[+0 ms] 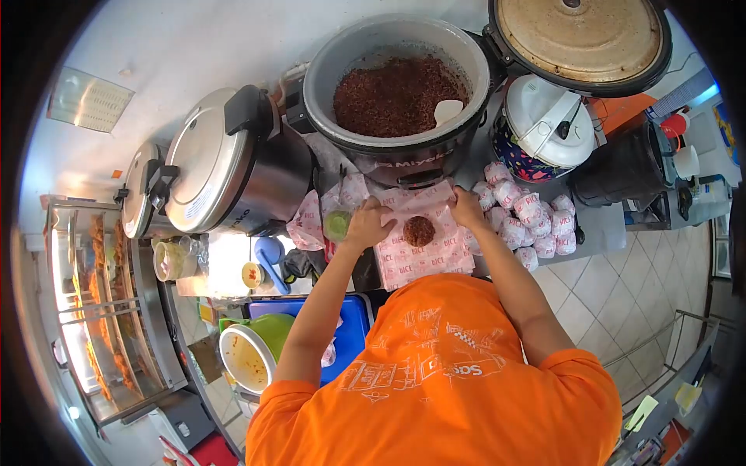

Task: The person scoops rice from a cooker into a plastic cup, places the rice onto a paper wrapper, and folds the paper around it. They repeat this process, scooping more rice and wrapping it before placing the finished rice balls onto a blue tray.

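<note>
While the right hand (468, 208) pinches the "RICE"-printed paper (396, 268) at 2 o'clock, the left hand (369, 223) touches it at 10, grip closure unclear; brown mound (419, 231) mid-sheet, "Miyako" pot (373, 151) at 12.

An orange short-sleeved shirt (435, 412) bears white line drawings (458, 365).

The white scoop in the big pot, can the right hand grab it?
Probably yes. The pot stands open, and the scoop shows on the brown food. The right hand would just leave the paper and reach forward.
</note>
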Tool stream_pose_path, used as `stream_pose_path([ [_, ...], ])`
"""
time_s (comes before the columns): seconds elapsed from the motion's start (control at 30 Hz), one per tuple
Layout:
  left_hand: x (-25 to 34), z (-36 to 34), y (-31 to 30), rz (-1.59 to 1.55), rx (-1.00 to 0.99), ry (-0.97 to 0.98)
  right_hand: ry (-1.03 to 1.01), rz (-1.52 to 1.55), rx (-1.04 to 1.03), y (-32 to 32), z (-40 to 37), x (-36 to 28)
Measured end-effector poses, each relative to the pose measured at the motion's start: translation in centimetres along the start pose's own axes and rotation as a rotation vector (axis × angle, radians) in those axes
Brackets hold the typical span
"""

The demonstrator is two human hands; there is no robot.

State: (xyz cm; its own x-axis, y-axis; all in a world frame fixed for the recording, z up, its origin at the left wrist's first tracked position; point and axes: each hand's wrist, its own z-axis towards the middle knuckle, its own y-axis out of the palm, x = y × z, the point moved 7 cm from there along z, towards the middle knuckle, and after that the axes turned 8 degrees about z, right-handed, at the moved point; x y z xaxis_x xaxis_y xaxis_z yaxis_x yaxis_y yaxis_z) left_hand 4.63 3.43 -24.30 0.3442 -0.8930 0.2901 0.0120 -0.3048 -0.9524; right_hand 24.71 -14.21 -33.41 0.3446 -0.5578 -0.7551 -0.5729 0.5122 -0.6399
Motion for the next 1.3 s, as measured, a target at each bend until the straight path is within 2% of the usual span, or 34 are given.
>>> stream_pose_path([
  [0.13,-1.5,1.2,0.9,-0.162,-0.023,-0.023,-0.011,0.077,-0.003,-1.4,-0.1,-1.0],
  [0.2,-1.5,1.6,0.7,0.065,-0.036,0.029,0.078,0.09,-0.085,-1.7,0.0,-1.3],
  [0.23,-1.5,1.9,0.5,0.068,-0.033,0.035,0.077,0.091,-0.078,-1.3,0.3,-0.7],
  [0.3,-2.3,2.2,2.1,-0.01,-0.233,-0.069,0.006,0.123,-0.027,-0.9,0.5,-0.1],
  [0.43,-3.1,2.2,3.1,0.068,-0.196,-0.088,0.04,0.195,-0.049,-0.2,0.6,0.7],
  [0.5,-2.3,2.0,3.1,0.29,-0.155,-0.044,-0.013,0.107,0.044,-0.5,0.4,0.3],
  [0.53,-2.1,1.7,3.2,0.293,-0.154,-0.04,-0.012,0.109,0.048,-0.5,0.4,0.4],
  [0.6,0.7,1.2,1.6,0.38,0.205,0.277,0.011,0.158,0.018,-0.3,0.4,0.5],
  [0.63,0.9,1.3,2.0,0.38,0.205,0.28,0.012,0.159,0.02,-0.3,0.4,0.5],
  [0.7,2.4,1.3,3.7,0.359,0.031,0.381,0.032,0.185,0.022,-0.4,0.3,0.6],
  [0.8,4.2,-0.5,3.4,0.373,-0.025,0.391,0.026,0.119,-0.028,-0.5,0.4,0.3],
  [0.93,5.2,-2.4,3.6,0.358,0.064,0.42,0.037,0.032,-0.038,-0.8,-0.2,0.2],
  [0.97,5.1,-2.6,4.4,0.376,-0.045,0.37,0.033,0.003,-0.104,-0.3,-0.5,0.2],
  [1.0,5.7,-3.0,4.0,0.373,-0.051,0.365,0.028,-0.027,-0.171,0.1,-0.7,0.3],
  [1.07,7.4,-3.7,1.9,0.264,0.097,0.372,0.051,-0.011,-0.249,0.3,-0.5,0.9],
  [1.2,8.3,-4.0,3.6,0.099,0.071,0.37,0.131,-0.006,-0.41,-0.5,-1.5,-0.8],
  [1.23,8.4,-4.0,3.9,0.058,0.061,0.319,0.13,-0.01,-0.417,-1.2,-1.9,-1.8],
  [1.3,9.1,-4.0,4.2,0.015,0.055,0.265,0.297,0.216,-0.484,-2.0,-2.7,-2.7],
])
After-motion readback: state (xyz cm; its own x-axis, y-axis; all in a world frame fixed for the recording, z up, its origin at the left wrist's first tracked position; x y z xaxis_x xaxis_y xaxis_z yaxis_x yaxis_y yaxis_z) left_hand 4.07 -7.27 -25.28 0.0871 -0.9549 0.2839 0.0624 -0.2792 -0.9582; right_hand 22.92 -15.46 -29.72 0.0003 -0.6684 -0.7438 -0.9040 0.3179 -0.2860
